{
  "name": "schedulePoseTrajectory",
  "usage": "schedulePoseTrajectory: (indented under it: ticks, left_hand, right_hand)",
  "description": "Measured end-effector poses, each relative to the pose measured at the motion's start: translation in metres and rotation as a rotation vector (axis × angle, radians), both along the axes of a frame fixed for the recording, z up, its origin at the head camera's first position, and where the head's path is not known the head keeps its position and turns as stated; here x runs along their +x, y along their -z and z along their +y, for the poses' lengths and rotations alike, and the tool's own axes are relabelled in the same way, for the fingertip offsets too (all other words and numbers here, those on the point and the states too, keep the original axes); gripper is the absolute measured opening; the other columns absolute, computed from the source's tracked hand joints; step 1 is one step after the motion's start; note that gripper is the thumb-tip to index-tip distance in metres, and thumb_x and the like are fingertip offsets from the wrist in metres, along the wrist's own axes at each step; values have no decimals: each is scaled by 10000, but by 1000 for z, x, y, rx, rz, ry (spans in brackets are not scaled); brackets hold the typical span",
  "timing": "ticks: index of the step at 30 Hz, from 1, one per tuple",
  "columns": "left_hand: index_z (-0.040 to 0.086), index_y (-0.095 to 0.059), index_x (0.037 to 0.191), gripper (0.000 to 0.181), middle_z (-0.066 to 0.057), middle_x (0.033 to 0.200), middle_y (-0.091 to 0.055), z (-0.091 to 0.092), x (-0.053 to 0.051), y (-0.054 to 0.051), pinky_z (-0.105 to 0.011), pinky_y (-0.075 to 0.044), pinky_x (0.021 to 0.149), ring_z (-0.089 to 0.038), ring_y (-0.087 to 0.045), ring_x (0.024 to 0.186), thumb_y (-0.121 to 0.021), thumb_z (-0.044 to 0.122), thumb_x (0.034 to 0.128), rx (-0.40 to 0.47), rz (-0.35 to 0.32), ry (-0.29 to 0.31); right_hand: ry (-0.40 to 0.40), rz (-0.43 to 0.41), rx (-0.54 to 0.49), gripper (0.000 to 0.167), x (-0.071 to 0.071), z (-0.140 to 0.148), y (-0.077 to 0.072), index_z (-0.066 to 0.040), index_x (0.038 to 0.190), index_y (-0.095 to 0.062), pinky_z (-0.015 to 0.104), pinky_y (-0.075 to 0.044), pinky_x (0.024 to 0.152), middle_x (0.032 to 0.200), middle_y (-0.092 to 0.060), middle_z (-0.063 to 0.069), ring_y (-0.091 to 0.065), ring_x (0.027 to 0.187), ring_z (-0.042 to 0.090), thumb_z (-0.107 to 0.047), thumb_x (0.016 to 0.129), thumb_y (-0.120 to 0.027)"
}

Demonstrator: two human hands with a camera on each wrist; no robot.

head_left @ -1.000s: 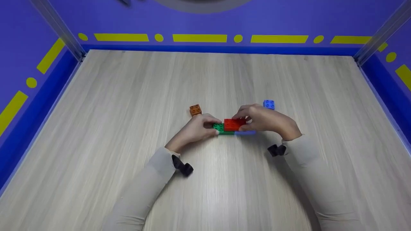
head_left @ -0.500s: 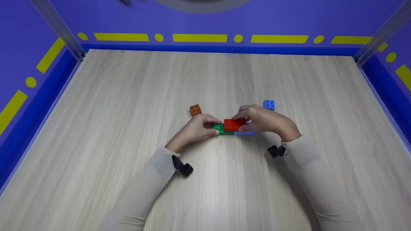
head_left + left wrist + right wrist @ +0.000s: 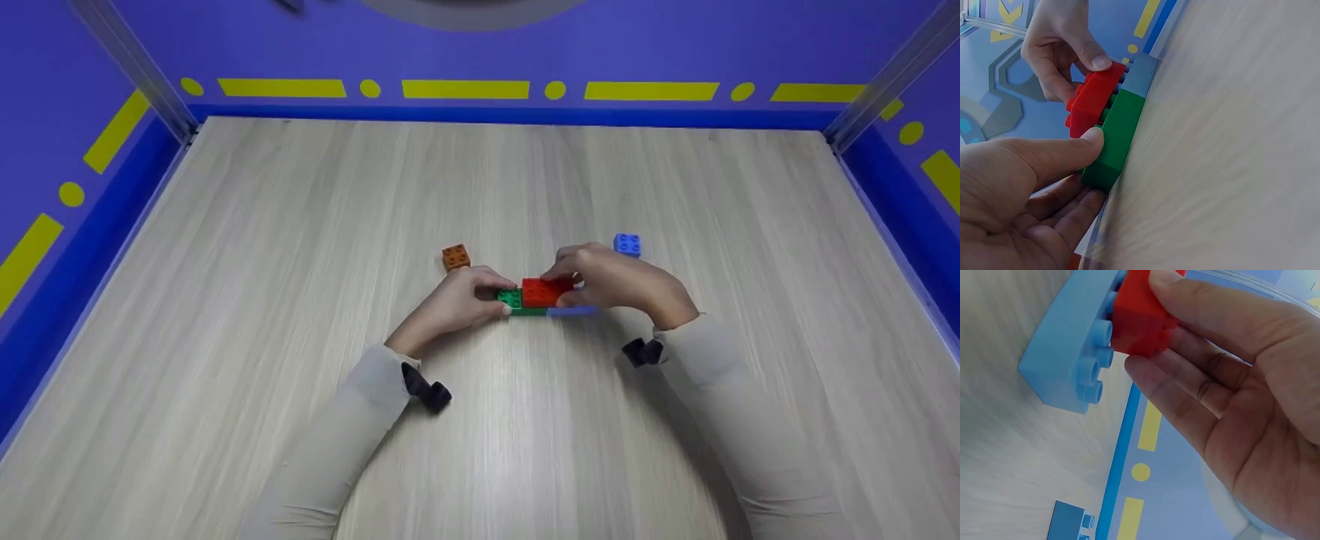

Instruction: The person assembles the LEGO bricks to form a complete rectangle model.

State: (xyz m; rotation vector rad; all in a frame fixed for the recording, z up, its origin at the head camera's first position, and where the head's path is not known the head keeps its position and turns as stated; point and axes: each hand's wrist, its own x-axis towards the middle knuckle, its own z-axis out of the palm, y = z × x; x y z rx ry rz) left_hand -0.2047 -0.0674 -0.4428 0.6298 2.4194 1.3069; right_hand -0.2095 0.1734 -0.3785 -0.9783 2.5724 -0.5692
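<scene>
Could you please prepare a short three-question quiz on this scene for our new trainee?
1. Multiple choice: Which colour is the brick that the left hand pinches: A) red, B) green, or C) orange?
2. True or false: The red brick sits flush on the bricks beneath it.
3. Fill in the blank: Of the two hands, the small blue brick lies nearer the ____ one.

Key:
1. B, the green brick.
2. False; the left wrist view shows studs in a gap between it and both the green brick and the long blue brick.
3. Right; the right hand is closer.
</scene>
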Motion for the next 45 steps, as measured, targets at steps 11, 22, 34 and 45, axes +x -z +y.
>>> schedulePoseTrajectory:
  ticks: [11,22,34,45]
  left_hand:
    - [94,-705,1167,335,-50,1136,-675,0,2,0,-315,-483,922,-170,-588,1055,-731,83,834,18,-20,-23]
    - [105,-706,1169,336,-49,1136,-676,0,2,0,-325,-476,934,-173,-585,1066,-736,99,834,-1,-21,-30]
    - [97,-710,1159,329,-43,1105,-683,1,1,-1,-326,-477,928,-169,-588,1048,-729,73,831,1,-20,-31]
    - [108,-712,1157,327,-50,1130,-680,2,0,-3,-341,-473,956,-182,-596,1080,-730,76,832,-20,-27,-41]
  right_hand:
    - [-9,43,4,332,1,-1,2,-51,1120,-720,335,-567,779,957,-659,70,-650,884,198,-106,797,-777]
    - [-22,64,13,321,1,-3,2,-47,1118,-721,343,-560,786,956,-666,86,-637,867,191,-100,805,-768]
    - [-26,75,-1,345,1,-4,2,-48,1128,-719,339,-563,769,937,-668,94,-636,844,195,-102,793,-780]
    - [5,107,-11,403,1,-4,5,-20,1142,-694,303,-510,665,895,-669,97,-569,748,165,-110,765,-803]
